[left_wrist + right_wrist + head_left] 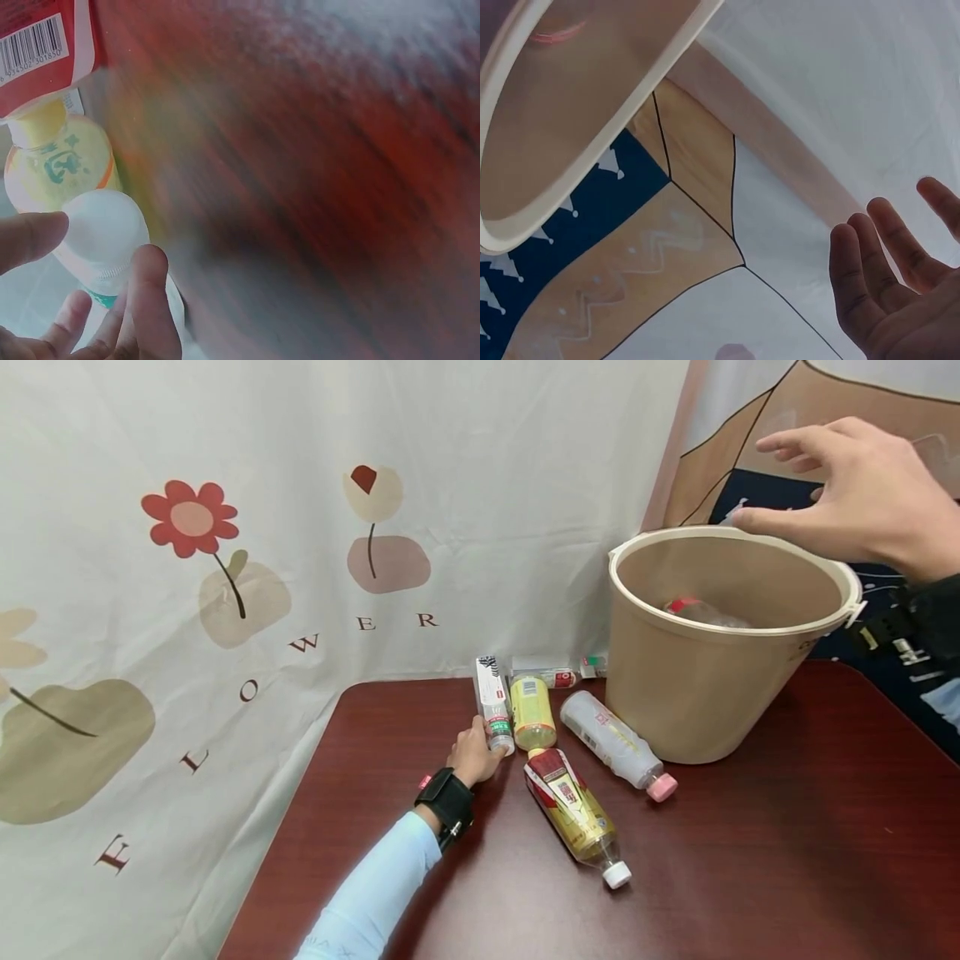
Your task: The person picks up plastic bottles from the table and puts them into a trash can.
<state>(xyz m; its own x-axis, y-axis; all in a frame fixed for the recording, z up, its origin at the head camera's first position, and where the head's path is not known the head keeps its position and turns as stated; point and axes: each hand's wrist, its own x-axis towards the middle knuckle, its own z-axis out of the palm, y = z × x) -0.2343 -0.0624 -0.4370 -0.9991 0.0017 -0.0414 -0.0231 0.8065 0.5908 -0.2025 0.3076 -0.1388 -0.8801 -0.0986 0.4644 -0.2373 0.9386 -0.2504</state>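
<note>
My left hand [476, 753] is at the near end of a white-labelled bottle [492, 697] that lies on the table. In the left wrist view, thumb and fingertip pinch its white cap [105, 229] from two sides. Right beside it lies a yellow-labelled bottle [532, 710] with a yellow cap, and a red-and-yellow drink bottle [572, 810] with a white cap is closer to me. My right hand [862, 485] is raised over the rim of a beige bucket [675, 693], its fingers apart and holding nothing. A red-capped clear bottle [701, 610] shows inside the bucket.
A frosted bottle [611, 739] with a pink cap lies against the bucket's left side. Farther back, a clear bottle [543, 675] and a small green-and-red item [593, 666] lie by the curtain [480, 510]. All stand on a dark red table [750, 860].
</note>
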